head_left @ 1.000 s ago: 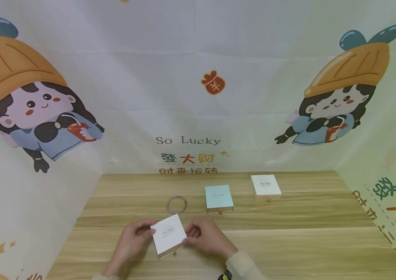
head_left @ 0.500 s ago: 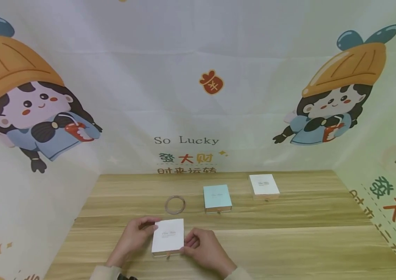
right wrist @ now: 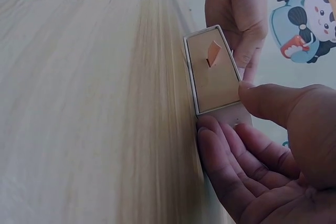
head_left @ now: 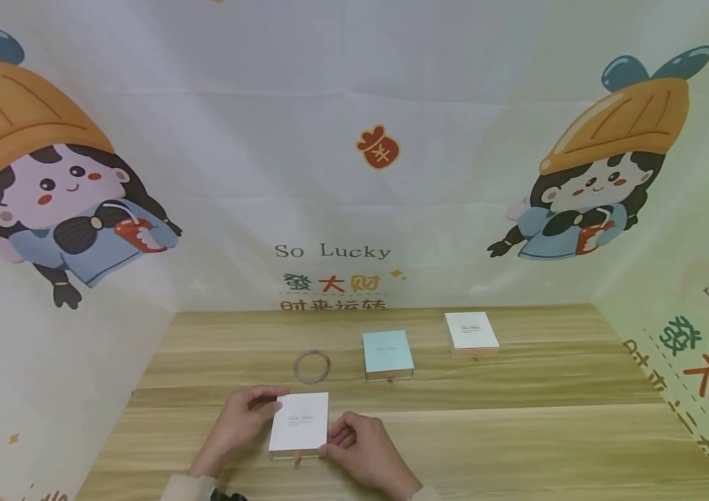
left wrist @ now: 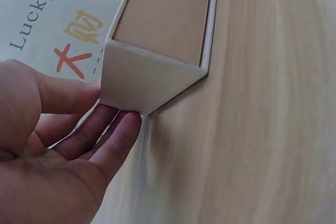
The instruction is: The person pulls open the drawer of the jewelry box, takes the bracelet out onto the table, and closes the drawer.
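Note:
A white drawer-style gift box [head_left: 299, 421] with printed lettering lies near the front of the wooden table, its front facing me. My left hand [head_left: 243, 421] holds its left side, with the thumb at the top edge and fingers at the side wall. From the right, my right hand [head_left: 367, 449] grips the box near its front corner, curled fingers against the side. The right wrist view shows the tan drawer front [right wrist: 215, 85] with a small orange ribbon tab [right wrist: 214, 53]; the drawer sits within its sleeve. Whatever is inside is hidden.
Behind the held box lies a thin purplish bangle [head_left: 296, 369]. A light blue box [head_left: 388, 351] stands to its right, and another white box [head_left: 472, 330] farther right and back. A printed cloth backdrop [head_left: 442, 229] encloses the wooden table [head_left: 517, 445].
The white box has turned from a tilted angle to nearly square with the table and come slightly lower in view. Both hands have kept hold of it.

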`<state>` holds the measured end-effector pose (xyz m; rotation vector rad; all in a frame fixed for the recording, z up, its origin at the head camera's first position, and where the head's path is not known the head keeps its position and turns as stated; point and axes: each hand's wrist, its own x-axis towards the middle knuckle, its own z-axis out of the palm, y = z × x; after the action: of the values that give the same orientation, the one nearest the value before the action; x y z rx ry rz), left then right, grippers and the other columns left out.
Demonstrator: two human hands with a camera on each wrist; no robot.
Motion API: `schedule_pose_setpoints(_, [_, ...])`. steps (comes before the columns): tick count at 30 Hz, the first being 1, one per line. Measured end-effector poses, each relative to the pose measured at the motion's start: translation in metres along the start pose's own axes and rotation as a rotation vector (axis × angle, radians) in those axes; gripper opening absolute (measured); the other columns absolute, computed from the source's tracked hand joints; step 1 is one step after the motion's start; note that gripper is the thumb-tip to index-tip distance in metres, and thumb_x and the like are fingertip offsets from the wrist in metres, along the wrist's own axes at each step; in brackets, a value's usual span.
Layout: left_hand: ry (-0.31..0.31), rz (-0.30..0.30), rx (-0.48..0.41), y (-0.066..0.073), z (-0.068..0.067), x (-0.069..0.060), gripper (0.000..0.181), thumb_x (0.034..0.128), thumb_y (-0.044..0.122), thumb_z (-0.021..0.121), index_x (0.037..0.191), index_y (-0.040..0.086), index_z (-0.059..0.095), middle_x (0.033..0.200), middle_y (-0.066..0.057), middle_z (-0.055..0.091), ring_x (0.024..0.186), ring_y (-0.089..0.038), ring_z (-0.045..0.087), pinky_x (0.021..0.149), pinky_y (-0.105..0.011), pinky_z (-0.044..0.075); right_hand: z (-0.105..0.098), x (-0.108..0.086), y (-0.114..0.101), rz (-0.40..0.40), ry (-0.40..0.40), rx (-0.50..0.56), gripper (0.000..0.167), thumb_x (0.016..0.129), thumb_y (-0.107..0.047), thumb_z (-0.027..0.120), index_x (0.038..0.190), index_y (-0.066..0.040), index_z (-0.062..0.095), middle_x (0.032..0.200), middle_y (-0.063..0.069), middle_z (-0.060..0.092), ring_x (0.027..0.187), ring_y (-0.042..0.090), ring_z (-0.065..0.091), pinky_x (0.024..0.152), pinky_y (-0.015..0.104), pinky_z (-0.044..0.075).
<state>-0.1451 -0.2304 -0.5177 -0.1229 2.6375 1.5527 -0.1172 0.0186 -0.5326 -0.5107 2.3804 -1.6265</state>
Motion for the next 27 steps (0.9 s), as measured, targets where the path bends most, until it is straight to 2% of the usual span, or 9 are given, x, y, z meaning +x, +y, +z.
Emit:
schedule_pose_setpoints(5, [0.014, 0.023, 0.042, -0.001, -0.001, 0.002, 0.025, 0.0946, 0.005, 0.068, 0.117, 0.012, 0.075, 0.121, -0.007, 0.074, 0.119, -0.031, 0.066, 0.103, -0.051, 0.052, -0.002, 0.001, 0.001, -0.009, -0.004, -0.036, 0.022, 0.087, -0.026, 0.082, 0.095, -0.010, 0.069, 0.086, -0.006, 0.070, 0.074, -0.001, 0.062, 0.070, 0.017, 0.054])
schedule_pose_setpoints(9, [0.032, 0.074, 0.082, -0.001, -0.001, 0.002, 0.023, 0.0927, 0.005, 0.070, 0.115, 0.010, 0.075, 0.118, -0.009, 0.075, 0.115, -0.031, 0.068, 0.099, -0.049, 0.055, -0.010, 0.002, 0.002, -0.054, -0.010, -0.045, 0.021, 0.088, -0.023, 0.081, 0.097, -0.008, 0.070, 0.087, -0.004, 0.071, 0.077, -0.001, 0.063, 0.071, 0.018, 0.055])
schedule_pose_setpoints(12, [0.033, 0.067, 0.094, 0.001, -0.003, 0.002, 0.024, 0.0919, 0.006, 0.071, 0.115, 0.010, 0.074, 0.117, -0.009, 0.074, 0.111, -0.029, 0.069, 0.095, -0.047, 0.056, -0.019, 0.002, -0.001, -0.106, -0.011, -0.063, 0.019, 0.089, -0.019, 0.079, 0.099, -0.005, 0.070, 0.088, -0.001, 0.071, 0.078, 0.000, 0.064, 0.071, 0.018, 0.056])
schedule_pose_setpoints(15, [0.026, 0.047, 0.075, 0.004, -0.006, 0.004, 0.026, 0.0902, 0.005, 0.073, 0.116, 0.009, 0.073, 0.116, -0.009, 0.074, 0.109, -0.027, 0.069, 0.093, -0.045, 0.058, -0.028, 0.001, -0.004, -0.145, -0.006, -0.132, 0.019, 0.091, -0.018, 0.078, 0.102, -0.004, 0.070, 0.091, 0.002, 0.072, 0.082, 0.007, 0.065, 0.073, 0.020, 0.056])
schedule_pose_setpoints(17, [0.025, 0.065, 0.069, 0.006, -0.008, 0.006, 0.028, 0.0895, 0.006, 0.074, 0.117, 0.007, 0.072, 0.116, -0.010, 0.074, 0.108, -0.027, 0.070, 0.093, -0.044, 0.058, -0.034, 0.001, -0.006, -0.164, 0.001, -0.199, 0.022, 0.092, -0.021, 0.077, 0.106, -0.005, 0.071, 0.098, 0.004, 0.074, 0.089, 0.013, 0.067, 0.078, 0.024, 0.057])
schedule_pose_setpoints(22, [0.020, 0.116, 0.093, 0.020, -0.007, 0.016, 0.033, 0.0917, 0.013, 0.075, 0.123, 0.006, 0.070, 0.122, -0.014, 0.072, 0.115, -0.034, 0.069, 0.097, -0.047, 0.058, -0.050, 0.003, -0.008, -0.206, 0.043, -0.342, 0.033, 0.093, -0.025, 0.076, 0.120, -0.007, 0.069, 0.119, 0.005, 0.073, 0.108, 0.026, 0.067, 0.092, 0.038, 0.058])
schedule_pose_setpoints(27, [-0.069, 0.145, 0.050, 0.043, 0.003, 0.034, 0.041, 0.0943, 0.018, 0.073, 0.133, 0.007, 0.065, 0.133, -0.016, 0.066, 0.123, -0.039, 0.064, 0.098, -0.047, 0.058, -0.070, 0.008, -0.008, -0.226, 0.131, -0.394, 0.039, 0.090, -0.023, 0.079, 0.125, -0.009, 0.067, 0.127, 0.005, 0.069, 0.117, 0.027, 0.065, 0.100, 0.046, 0.054])
